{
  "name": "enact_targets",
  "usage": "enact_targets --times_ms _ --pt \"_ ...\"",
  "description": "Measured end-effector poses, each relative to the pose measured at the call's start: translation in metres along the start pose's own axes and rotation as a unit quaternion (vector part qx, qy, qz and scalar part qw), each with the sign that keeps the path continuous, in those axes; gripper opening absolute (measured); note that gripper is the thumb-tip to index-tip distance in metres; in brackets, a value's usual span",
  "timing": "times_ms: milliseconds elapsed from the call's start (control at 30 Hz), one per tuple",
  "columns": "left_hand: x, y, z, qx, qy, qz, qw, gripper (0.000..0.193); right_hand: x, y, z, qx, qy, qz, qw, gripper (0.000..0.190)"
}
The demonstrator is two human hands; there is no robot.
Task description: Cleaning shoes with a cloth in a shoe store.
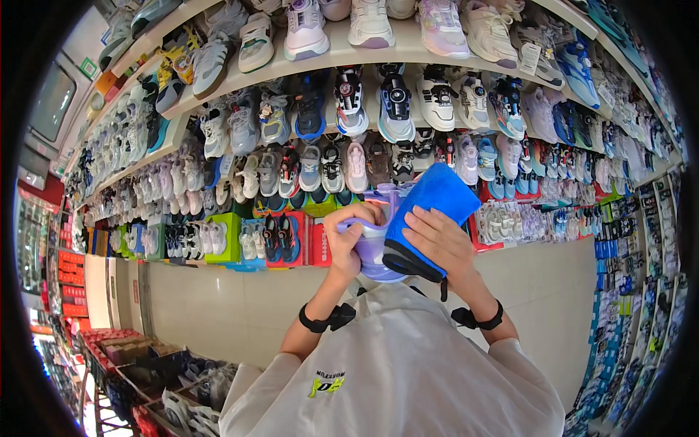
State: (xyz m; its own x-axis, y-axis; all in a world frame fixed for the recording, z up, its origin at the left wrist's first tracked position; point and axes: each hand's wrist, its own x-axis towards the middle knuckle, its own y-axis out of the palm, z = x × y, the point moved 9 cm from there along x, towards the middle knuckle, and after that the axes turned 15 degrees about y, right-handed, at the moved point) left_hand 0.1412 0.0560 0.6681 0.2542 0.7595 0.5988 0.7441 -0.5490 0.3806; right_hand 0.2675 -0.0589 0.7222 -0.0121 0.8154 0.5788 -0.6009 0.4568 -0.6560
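Observation:
My left hand [348,240] is closed around the handle of a translucent purple plastic jug or large cup [375,254], held upright in front of my chest. Against the right side of the jug lies a folded blue cloth [437,199] with a black edge. My right hand [439,243] presses on this cloth with its fingers spread flat over it. Part of the jug is hidden behind the cloth. Both wrists wear black bands.
Shelves [338,46] with rows of sports shoes curve across the front. Below them stand shoes on red, green and blue boxes [224,235]. Another shoe rack [628,289] rises at the right. A bin [136,382] with bagged shoes is at lower left.

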Motion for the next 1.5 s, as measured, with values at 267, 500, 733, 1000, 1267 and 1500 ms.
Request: enact_targets --times_ms 267,500,733,1000,1267,1500 --pt "-0.002 0.003 -0.006 0.057 0.023 0.037 0.997 0.045 0.009 0.0 -0.024 0.027 0.108 -0.032 0.993 0.049" --pt "-0.002 -0.004 -0.007 0.054 0.02 0.029 0.998 0.045 0.011 0.005 -0.024 0.066 0.08 -0.006 0.995 0.046" --pt "-0.004 0.011 -0.003 0.026 0.007 0.072 0.997 0.04 -0.007 0.006 -0.001 0.015 -0.017 -0.025 0.999 0.04" --pt "-0.01 0.007 0.006 0.023 -0.006 0.065 0.998 0.04 -0.003 0.008 -0.055 0.054 0.165 -0.06 0.983 0.046" --pt "-0.002 0.012 0.001 -0.034 -0.022 0.065 0.997 0.046 -0.023 0.0 -0.017 -0.031 -0.003 -0.059 0.998 0.032" --pt "0.005 0.026 -0.015 -0.003 0.007 0.125 0.992 0.046 -0.009 -0.021 -0.068 0.066 0.174 -0.109 0.976 0.039"
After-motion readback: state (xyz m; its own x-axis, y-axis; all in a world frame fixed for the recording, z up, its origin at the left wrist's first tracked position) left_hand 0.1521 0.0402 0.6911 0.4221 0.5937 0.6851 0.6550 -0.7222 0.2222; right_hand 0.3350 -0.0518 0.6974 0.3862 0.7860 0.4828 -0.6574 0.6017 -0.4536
